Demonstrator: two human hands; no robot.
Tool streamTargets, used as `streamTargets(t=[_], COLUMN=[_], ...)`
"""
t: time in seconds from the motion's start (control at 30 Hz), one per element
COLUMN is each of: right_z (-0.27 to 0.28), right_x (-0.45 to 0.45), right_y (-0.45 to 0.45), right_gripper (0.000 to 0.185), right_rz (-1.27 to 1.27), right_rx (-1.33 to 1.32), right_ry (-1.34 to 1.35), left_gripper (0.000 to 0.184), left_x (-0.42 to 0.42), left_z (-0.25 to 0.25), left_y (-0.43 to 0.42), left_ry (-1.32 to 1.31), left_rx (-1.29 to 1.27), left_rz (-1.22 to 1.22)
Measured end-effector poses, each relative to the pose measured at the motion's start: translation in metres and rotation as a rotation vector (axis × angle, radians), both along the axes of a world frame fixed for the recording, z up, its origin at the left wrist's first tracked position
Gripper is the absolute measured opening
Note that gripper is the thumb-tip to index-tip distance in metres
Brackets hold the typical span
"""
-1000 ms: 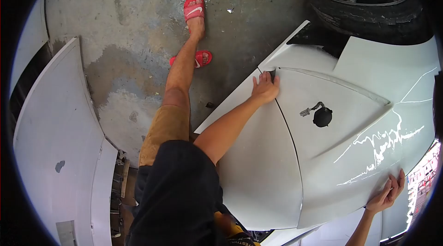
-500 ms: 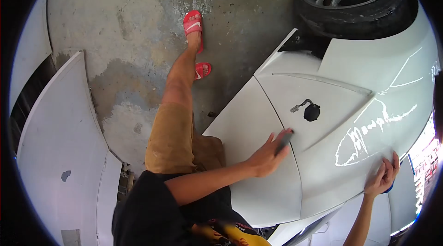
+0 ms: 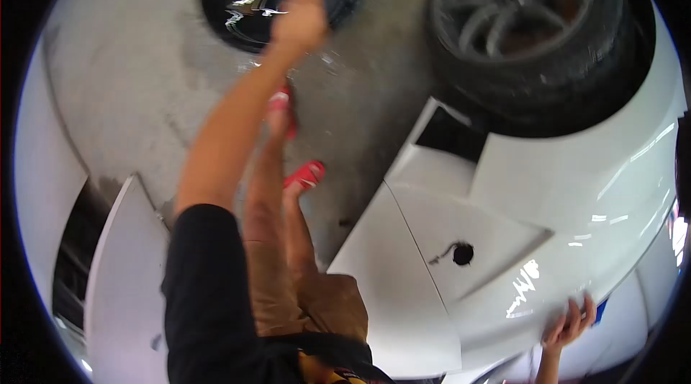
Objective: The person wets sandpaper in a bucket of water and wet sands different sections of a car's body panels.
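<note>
My left hand (image 3: 301,20) is stretched over a round black tub (image 3: 219,20) on the floor, whose dark surface shines with reflections. Motion smears the fingers, but they look closed; the dark sanding block they held a moment before cannot be made out now. At the lower right, my right hand (image 3: 568,323) rests on the white car body (image 3: 497,333) near its edge, fingers spread. A small blue thing (image 3: 600,311) shows beside those fingers, mostly hidden; I cannot tell whether the hand touches it.
A round opening (image 3: 463,254) with a short dangling part sits in the car's side. The wheel (image 3: 515,10) stands at the top right. White panels (image 3: 129,276) lean on the left. My feet in red slides (image 3: 306,177) stand on the wet concrete floor (image 3: 144,82).
My left hand has left the car panel and swung up and left to the black tub. The view has shifted, bringing more of the tub in. My right hand stays on the car.
</note>
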State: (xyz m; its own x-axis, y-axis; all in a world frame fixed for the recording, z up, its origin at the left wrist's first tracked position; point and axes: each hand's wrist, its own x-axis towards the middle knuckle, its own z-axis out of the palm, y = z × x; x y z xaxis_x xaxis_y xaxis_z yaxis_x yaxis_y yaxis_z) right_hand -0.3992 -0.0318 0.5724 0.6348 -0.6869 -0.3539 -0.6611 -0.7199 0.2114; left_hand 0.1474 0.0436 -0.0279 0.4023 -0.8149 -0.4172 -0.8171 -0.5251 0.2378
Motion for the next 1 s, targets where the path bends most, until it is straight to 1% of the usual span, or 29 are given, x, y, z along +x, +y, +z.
streamTargets(t=[0.03,0.07,0.1,0.13,0.17,0.2,0.23,0.27,0.3,0.33,0.4,0.43,0.47,0.5,0.53,0.57,0.6,0.63,0.67,0.7,0.73,0.8,0.83,0.9,0.97,1.0], right_z=[-0.003,-0.001,-0.001,-0.002,-0.004,-0.004,-0.006,-0.008,-0.008,-0.007,-0.009,-0.010,-0.010,-0.011,-0.013,-0.013,-0.013,-0.013,-0.012,-0.012,-0.013,-0.014,-0.013,-0.009,-0.013,-0.012], right_x=[0.015,0.021,0.025,0.026,0.028,0.031,0.036,0.036,0.036,0.037,0.036,0.036,0.038,0.037,0.035,0.035,0.040,0.040,0.039,0.038,0.034,0.027,0.025,0.025,0.020,0.021], right_y=[-0.001,-0.002,0.000,0.000,0.001,0.001,-0.001,-0.001,0.001,0.000,-0.002,0.000,0.000,0.000,0.001,0.002,0.002,0.001,0.003,0.005,0.005,-0.001,0.001,0.005,-0.002,0.000], right_gripper=[0.034,0.035,0.036,0.035,0.035,0.035,0.035,0.035,0.034,0.034,0.034,0.034,0.032,0.031,0.030,0.029,0.025,0.024,0.023,0.022,0.020,0.019,0.018,0.017,0.017,0.016], right_rz=[-0.020,-0.021,-0.021,-0.017,-0.049,-0.039,-0.017,-0.022,-0.026,-0.024,-0.025,-0.031,-0.033,-0.033,-0.032,-0.028,0.005,0.002,-0.002,-0.003,0.000,0.041,0.045,0.029,0.053,0.052], right_rx=[0.005,0.008,0.003,0.000,-0.011,-0.022,-0.029,-0.040,-0.045,-0.052,-0.048,-0.045,-0.052,-0.054,-0.062,-0.068,-0.070,-0.079,-0.085,-0.090,-0.099,-0.102,-0.088,-0.074,-0.096,-0.083], right_ry=[0.051,0.112,0.160,0.154,0.153,0.187,0.216,0.210,0.204,0.193,0.144,0.116,0.111,0.088,0.064,0.044,0.060,0.053,0.047,0.042,0.004,-0.018,-0.011,-0.024,-0.042,-0.049], left_gripper=[0.070,0.073,0.075,0.072,0.075,0.067,0.056,0.049,0.043,0.042,0.041,0.038,0.038,0.036,0.037,0.040,0.047,0.052,0.054,0.048,0.061,0.062,0.062,0.068,0.065,0.062], left_x=[0.004,0.013,0.023,0.037,0.049,0.055,0.055,0.061,0.063,0.061,0.041,0.020,-0.012,-0.044,-0.097,-0.124,-0.184,-0.240,-0.304,-0.361,-0.414,-0.466,-0.462,-0.470,-0.472,-0.468], left_z=[-0.004,-0.045,-0.036,-0.054,-0.078,-0.085,-0.065,-0.066,-0.056,-0.045,0.033,0.075,0.131,0.141,0.211,0.236,0.228,0.244,0.243,0.253,0.280,0.334,0.357,0.359,0.320,0.292], left_y=[-0.006,0.009,0.000,0.004,0.005,0.000,-0.023,-0.020,-0.015,-0.007,0.012,0.029,0.035,0.073,0.073,0.090,0.123,0.141,0.169,0.198,0.201,0.198,0.198,0.204,0.196,0.188], left_ry=[-0.129,-0.069,0.105,-0.112,-0.088,-0.003,0.020,0.143,0.263,0.317,0.392,0.358,0.511,0.580,0.627,0.862,1.032,1.096,1.172,1.379,1.739,1.422,1.461,1.309,1.303,1.226], left_rx=[0.205,0.029,0.122,0.064,0.156,0.264,0.519,0.340,0.167,0.054,-0.202,-0.369,-0.223,-0.502,-0.187,-0.097,-0.324,-0.388,-0.449,0.164,0.030,-0.510,-0.505,-0.491,-0.526,-0.523], left_rz=[-0.162,-0.090,-0.050,-0.355,-0.438,-0.320,-0.251,-0.144,-0.033,0.005,0.095,0.035,0.268,0.181,0.394,0.336,0.415,0.537,0.668,0.839,1.087,0.810,0.701,0.526,0.634,0.653])
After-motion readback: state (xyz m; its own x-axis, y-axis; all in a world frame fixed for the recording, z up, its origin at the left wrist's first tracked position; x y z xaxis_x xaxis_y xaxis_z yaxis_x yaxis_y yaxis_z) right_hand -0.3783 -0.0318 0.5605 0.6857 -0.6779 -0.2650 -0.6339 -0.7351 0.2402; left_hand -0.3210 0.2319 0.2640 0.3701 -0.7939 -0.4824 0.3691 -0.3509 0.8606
